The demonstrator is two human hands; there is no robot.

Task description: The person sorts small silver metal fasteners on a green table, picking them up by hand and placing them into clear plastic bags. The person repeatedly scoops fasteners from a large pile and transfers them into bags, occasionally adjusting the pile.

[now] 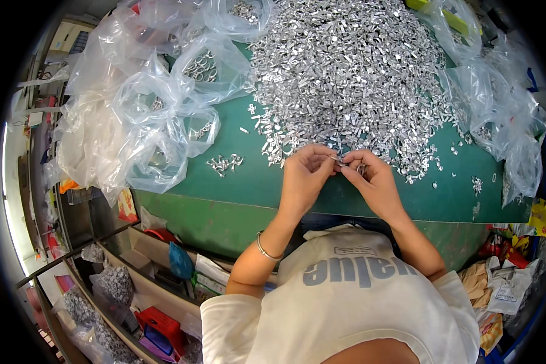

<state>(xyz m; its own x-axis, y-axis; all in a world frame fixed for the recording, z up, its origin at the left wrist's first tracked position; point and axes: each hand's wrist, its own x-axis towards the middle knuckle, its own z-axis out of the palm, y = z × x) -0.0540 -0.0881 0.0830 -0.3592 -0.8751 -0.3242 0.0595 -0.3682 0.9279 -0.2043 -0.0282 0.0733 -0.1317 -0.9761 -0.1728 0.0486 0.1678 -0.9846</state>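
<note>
My left hand (pixel 304 179) and my right hand (pixel 373 181) meet over the near part of the green table (pixel 236 155). Between thumb and forefinger, each pinches a small silver metal piece (pixel 340 161); its exact kind is too small to tell. Another shiny bit, perhaps a ring-shaped one, shows in the curled fingers of my right hand. Right beyond my fingertips spreads a large heap of small silver metal charms (pixel 352 79), some of them cross-shaped. Left of my left hand lies a little pile of curved silver pieces (pixel 224 164).
Clear plastic bags (pixel 158 121) with silver parts crowd the table's left side, and more bags (pixel 497 109) stand at the right. A few loose charms (pixel 477 184) lie near the right edge. Below left are open compartments with bagged parts (pixel 112 285) and a red container (pixel 161 327).
</note>
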